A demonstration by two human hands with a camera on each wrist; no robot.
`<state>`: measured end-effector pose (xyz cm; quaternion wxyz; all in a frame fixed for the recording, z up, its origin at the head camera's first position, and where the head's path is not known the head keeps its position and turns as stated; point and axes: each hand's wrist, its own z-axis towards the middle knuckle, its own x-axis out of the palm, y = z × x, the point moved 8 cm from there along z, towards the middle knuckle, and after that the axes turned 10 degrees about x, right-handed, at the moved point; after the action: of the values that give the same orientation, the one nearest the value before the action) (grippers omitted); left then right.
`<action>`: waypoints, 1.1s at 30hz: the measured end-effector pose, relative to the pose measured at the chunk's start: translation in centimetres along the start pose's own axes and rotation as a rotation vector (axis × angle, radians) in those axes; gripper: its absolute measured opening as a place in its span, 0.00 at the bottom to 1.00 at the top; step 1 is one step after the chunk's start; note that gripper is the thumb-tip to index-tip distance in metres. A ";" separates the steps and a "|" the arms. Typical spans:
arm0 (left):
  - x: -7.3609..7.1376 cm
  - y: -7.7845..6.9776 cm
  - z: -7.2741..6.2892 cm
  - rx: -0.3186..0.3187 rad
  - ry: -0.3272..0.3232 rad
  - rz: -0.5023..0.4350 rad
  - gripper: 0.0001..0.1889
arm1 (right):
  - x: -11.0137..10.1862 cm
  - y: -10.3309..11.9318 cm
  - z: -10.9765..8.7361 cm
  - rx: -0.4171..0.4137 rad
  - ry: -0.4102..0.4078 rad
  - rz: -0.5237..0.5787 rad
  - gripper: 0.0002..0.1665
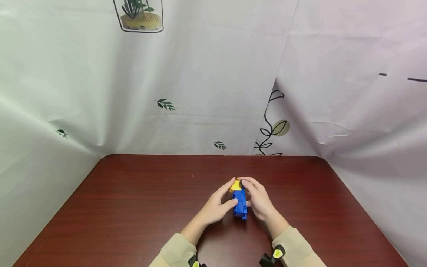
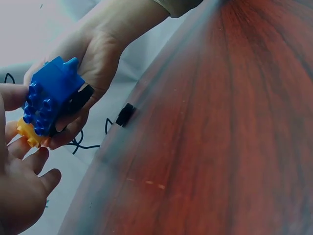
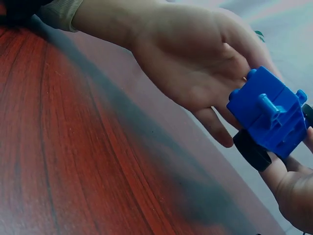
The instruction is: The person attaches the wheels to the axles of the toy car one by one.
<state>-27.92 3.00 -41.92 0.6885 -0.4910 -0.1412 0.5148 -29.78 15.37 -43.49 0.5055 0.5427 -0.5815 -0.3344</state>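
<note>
A small toy car of blue building blocks (image 1: 240, 207) is held between both hands above the table. At its far end sits a yellow block (image 1: 235, 185). My left hand (image 1: 213, 209) pinches it from the left, thumb on the blue top and fingertips by the yellow block. From the other side my right hand (image 1: 260, 202) grips it, with fingers over a black wheel (image 1: 242, 183). In the left wrist view, studs show on the blue body (image 2: 54, 93). The right wrist view shows another black wheel (image 3: 252, 149) and a blue peg (image 3: 270, 106) sticking out.
The dark red wooden table (image 1: 140, 200) extends around both hands. Behind it hangs a pale cloth (image 1: 207, 74) with leaf prints. Beige sleeves (image 1: 178, 250) end in dark wrist straps, and a black object with a cable (image 2: 125, 114) shows in the left wrist view.
</note>
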 end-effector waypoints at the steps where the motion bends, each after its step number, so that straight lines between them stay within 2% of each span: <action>1: 0.0 0.2 0.0 -0.012 0.002 -0.008 0.34 | 0.0 0.0 0.0 0.001 -0.003 -0.004 0.22; 7: 0.3 0.7 -0.3 -0.081 -0.016 -0.081 0.32 | 0.0 -0.3 0.2 0.014 -0.001 -0.005 0.25; 11: 0.4 0.9 -0.2 -0.102 -0.032 -0.152 0.32 | 0.1 -0.4 0.2 0.013 -0.003 -0.003 0.25; 16: 0.5 1.2 -0.2 -0.115 -0.043 -0.198 0.33 | 0.2 -0.5 0.3 0.005 -0.014 0.002 0.22; 24: 0.6 1.2 -0.1 -0.110 -0.048 -0.222 0.33 | 0.2 -0.3 0.2 -0.016 -0.035 0.002 0.21; 33: 0.7 1.0 -0.1 -0.101 -0.029 -0.213 0.34 | 0.1 -0.1 0.1 -0.038 -0.105 -0.008 0.17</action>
<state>-28.10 3.53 -43.06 0.7114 -0.5000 -0.2282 0.4380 -29.82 15.27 -43.59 0.4832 0.5169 -0.5988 -0.3753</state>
